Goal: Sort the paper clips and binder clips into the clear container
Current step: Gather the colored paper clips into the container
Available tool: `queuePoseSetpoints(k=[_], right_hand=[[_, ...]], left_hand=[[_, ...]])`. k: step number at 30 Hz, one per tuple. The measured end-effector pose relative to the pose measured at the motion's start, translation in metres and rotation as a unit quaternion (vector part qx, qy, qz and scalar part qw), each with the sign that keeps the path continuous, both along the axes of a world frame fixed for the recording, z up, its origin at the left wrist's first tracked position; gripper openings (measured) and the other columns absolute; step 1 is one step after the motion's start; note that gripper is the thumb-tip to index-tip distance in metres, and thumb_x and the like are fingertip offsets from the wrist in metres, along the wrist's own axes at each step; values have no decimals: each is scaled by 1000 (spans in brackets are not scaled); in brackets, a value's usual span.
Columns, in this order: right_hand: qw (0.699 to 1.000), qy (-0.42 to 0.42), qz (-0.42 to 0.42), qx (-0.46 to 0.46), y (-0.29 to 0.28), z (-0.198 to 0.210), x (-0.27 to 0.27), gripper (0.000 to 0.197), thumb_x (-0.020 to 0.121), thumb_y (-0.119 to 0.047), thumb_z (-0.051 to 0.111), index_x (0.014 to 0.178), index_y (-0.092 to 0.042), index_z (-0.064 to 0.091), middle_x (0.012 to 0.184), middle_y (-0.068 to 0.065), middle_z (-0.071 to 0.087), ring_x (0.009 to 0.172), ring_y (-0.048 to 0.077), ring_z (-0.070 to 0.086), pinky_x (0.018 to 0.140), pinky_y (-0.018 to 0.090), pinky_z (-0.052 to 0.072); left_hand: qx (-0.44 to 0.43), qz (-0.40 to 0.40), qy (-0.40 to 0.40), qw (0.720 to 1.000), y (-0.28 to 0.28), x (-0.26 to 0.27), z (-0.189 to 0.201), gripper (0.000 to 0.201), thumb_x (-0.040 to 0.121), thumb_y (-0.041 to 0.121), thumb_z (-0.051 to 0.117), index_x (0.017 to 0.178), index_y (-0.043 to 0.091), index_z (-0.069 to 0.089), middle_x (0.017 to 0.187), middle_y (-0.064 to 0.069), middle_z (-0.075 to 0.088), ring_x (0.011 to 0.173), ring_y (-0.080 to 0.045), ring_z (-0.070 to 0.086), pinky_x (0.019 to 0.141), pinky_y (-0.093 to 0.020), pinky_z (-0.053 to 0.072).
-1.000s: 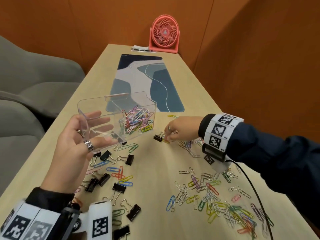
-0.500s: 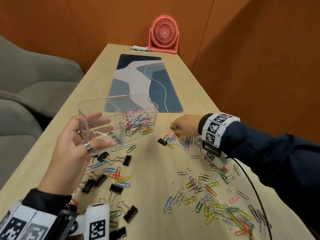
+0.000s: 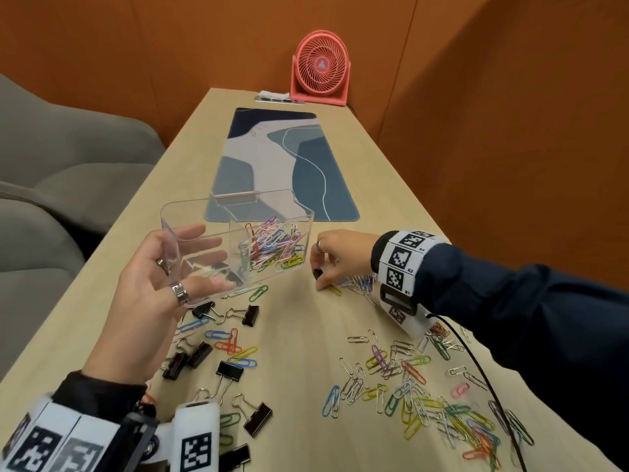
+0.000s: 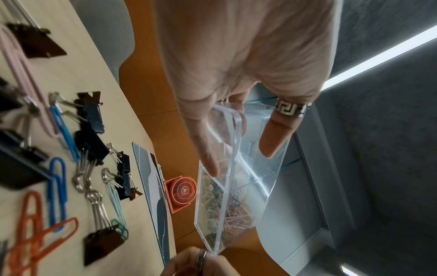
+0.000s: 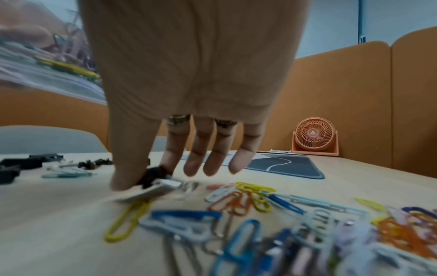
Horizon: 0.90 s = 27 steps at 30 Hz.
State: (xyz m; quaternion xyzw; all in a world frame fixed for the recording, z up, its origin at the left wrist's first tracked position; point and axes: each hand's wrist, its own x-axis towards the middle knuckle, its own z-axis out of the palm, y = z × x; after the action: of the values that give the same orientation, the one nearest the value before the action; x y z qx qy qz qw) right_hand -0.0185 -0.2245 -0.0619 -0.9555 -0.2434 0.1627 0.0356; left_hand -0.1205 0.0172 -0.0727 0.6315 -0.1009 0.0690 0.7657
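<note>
My left hand [image 3: 160, 287] holds the clear container [image 3: 238, 202] tilted above the table, thumb on its near wall and fingers behind; the left wrist view shows the same grip on the container [image 4: 248, 196]. Its right compartment holds a heap of coloured paper clips [image 3: 272, 247]. My right hand [image 3: 321, 281] is low on the table just right of the container, thumb and forefinger pinching a black binder clip [image 3: 316, 274] [image 5: 153, 175]. Its other fingers are spread straight. More loose paper clips [image 3: 425, 396] and black binder clips [image 3: 228, 369] lie scattered on the table.
A blue patterned mat [image 3: 286, 165] lies beyond the container, with a coral fan [image 3: 320, 69] at the table's far end. Orange walls close off the right and back. Grey chairs [image 3: 51, 172] stand to the left. A black cable [image 3: 476, 362] trails from my right wrist.
My right hand has shifted left to the container's right end and now pinches the binder clip by its body. My left hand still holds the container aloft.
</note>
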Motion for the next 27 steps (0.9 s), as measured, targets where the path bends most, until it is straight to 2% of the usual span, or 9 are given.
queuePoseSetpoints(k=[2, 5, 8, 11, 12, 15, 19, 23, 27], right_hand=[[1000, -15, 4, 25, 4, 2, -1, 35, 79, -37, 70, 101, -13, 59, 99, 0, 51, 87, 15, 48, 73, 23, 35], [998, -20, 13, 51, 20, 2, 1, 43, 80, -36, 69, 115, -13, 56, 100, 1, 54, 90, 19, 52, 73, 23, 35], [996, 0, -4, 85, 36, -3, 5, 53, 78, -31, 72, 126, -16, 55, 119, 5, 60, 99, 21, 54, 87, 27, 43], [998, 3, -36, 57, 30, 3, 9, 45, 89, -32, 57, 131, -16, 50, 117, 0, 59, 106, 19, 54, 88, 24, 39], [998, 6, -56, 34, 23, 6, 11, 44, 94, -34, 48, 133, -15, 47, 123, 2, 57, 113, 21, 53, 91, 26, 37], [993, 36, -100, -50, -2, 7, 12, 50, 100, -38, 32, 142, -12, 35, 146, 5, 40, 132, 24, 39, 108, 31, 28], [988, 58, -73, -121, -25, 0, -3, 51, 101, -35, 30, 144, -8, 28, 154, 5, 23, 135, 27, 35, 112, 35, 25], [985, 81, -30, -152, -38, 0, -26, 53, 101, -34, 31, 149, -18, 17, 158, -5, 9, 140, 22, 27, 113, 31, 21], [994, 54, -24, -92, -38, 7, -34, 46, 101, -27, 33, 143, -9, 31, 153, 0, 26, 137, 23, 32, 107, 27, 23]], left_hand=[[-5, 10, -3, 1000, -1, 0, 1, 102, 26, 43, 91, 110, 0, 50, 117, -11, 63, 101, -24, 67, 72, -37, 59], [-16, 14, -6, 1000, -2, 0, 2, 106, 25, 44, 91, 110, -3, 47, 121, -15, 60, 100, -24, 67, 70, -35, 58], [-9, 26, -8, 1000, 0, -1, 4, 106, 25, 46, 90, 109, -2, 48, 119, -12, 62, 102, -25, 67, 75, -40, 58], [1, 34, -6, 999, 2, -1, 4, 107, 24, 47, 89, 110, -2, 48, 119, -11, 63, 102, -25, 67, 78, -45, 56], [1, 34, -7, 999, 2, -1, 4, 107, 24, 47, 89, 110, -2, 48, 119, -12, 62, 102, -25, 67, 78, -46, 56], [-1, 28, -7, 1000, 1, 0, 2, 100, 28, 36, 90, 109, -4, 47, 121, -15, 60, 101, -26, 67, 78, -42, 58], [-15, 6, -6, 1000, -1, 0, 0, 75, 43, 12, 81, 109, -1, 49, 122, -16, 60, 100, -25, 67, 75, -40, 59], [-9, 10, -12, 1000, -5, -2, 2, 94, 26, 38, 90, 106, 7, 51, 116, -10, 64, 100, -23, 67, 75, -39, 59], [-1, 11, -11, 1000, -8, -3, 3, 93, 20, 51, 89, 98, 13, 54, 116, -8, 65, 100, -24, 67, 77, -41, 58]])
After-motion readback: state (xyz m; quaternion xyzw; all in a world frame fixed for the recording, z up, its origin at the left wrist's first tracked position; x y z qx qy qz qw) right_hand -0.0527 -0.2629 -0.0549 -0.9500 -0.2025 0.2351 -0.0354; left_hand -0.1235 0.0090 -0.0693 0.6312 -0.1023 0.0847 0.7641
